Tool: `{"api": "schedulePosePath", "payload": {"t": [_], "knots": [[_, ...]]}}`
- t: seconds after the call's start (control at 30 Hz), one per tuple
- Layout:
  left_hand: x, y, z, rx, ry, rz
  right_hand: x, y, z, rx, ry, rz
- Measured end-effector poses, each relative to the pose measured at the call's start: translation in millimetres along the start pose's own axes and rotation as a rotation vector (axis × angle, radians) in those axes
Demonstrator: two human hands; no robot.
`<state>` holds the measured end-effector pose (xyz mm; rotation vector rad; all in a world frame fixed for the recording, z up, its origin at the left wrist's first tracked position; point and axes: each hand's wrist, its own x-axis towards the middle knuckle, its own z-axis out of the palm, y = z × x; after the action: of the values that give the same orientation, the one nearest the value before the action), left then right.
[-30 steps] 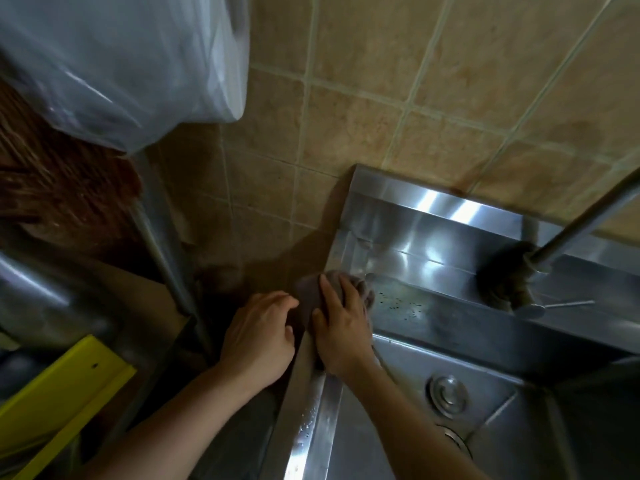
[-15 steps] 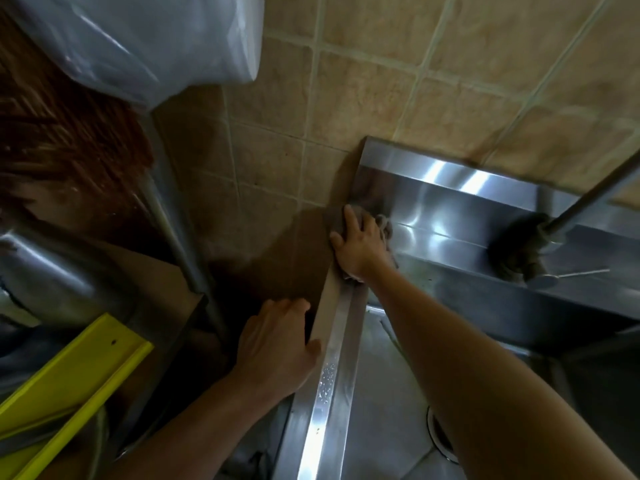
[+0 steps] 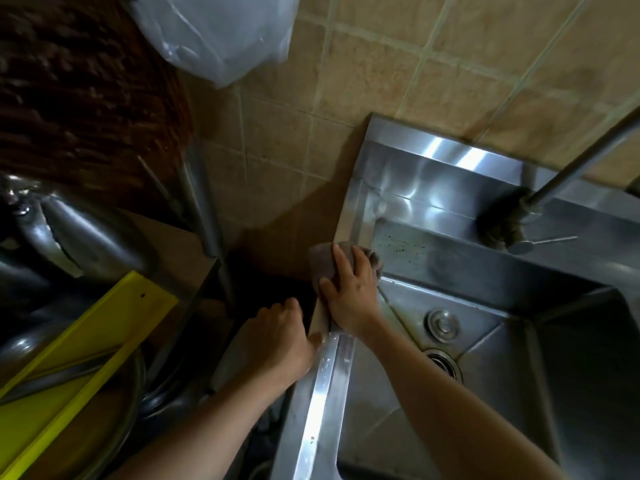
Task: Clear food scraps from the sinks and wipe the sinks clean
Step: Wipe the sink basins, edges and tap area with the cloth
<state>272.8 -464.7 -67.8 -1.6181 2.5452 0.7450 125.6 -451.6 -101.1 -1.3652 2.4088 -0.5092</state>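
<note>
A stainless steel sink [image 3: 398, 410] fills the right half of the view, with its left rim [image 3: 322, 393] running toward me. My right hand [image 3: 349, 292] presses a grey-brown cloth [image 3: 320, 261] flat on the rim's far left corner. My left hand [image 3: 277, 344] grips the outer edge of the left rim, fingers curled over the side. Small dark specks [image 3: 398, 245] dot the back ledge just right of the cloth. A drain [image 3: 443, 365] and a round plug fitting [image 3: 440, 322] lie in the basin.
A faucet pipe [image 3: 571, 171] rises from the back ledge at the right. The wall behind is tan tile [image 3: 398, 64]. A clear plastic bag [image 3: 221, 32] hangs top centre, a brown broom head [image 3: 79, 91] top left. Metal pots [image 3: 86, 237] and a yellow board [image 3: 79, 341] crowd the left.
My right hand slid the cloth from the back corner toward me along the left rim. My left hand shifted slightly on the rim's outer edge.
</note>
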Motion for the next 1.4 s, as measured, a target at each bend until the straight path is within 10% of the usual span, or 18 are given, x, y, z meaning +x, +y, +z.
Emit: {"api": "schedulePosePath", "payload": {"t": [0.27, 1.4], "knots": [[-68.1, -26.6, 15.9, -0.133, -0.020, -0.057, 53.4, -10.6, -18.7, -0.065, -0.105, 0.148], [-226.8, -66.0, 6.8, -0.096, 0.036, -0.354, -251.6, -51.4, 30.4, -0.129, -0.318, -0.094]]}}
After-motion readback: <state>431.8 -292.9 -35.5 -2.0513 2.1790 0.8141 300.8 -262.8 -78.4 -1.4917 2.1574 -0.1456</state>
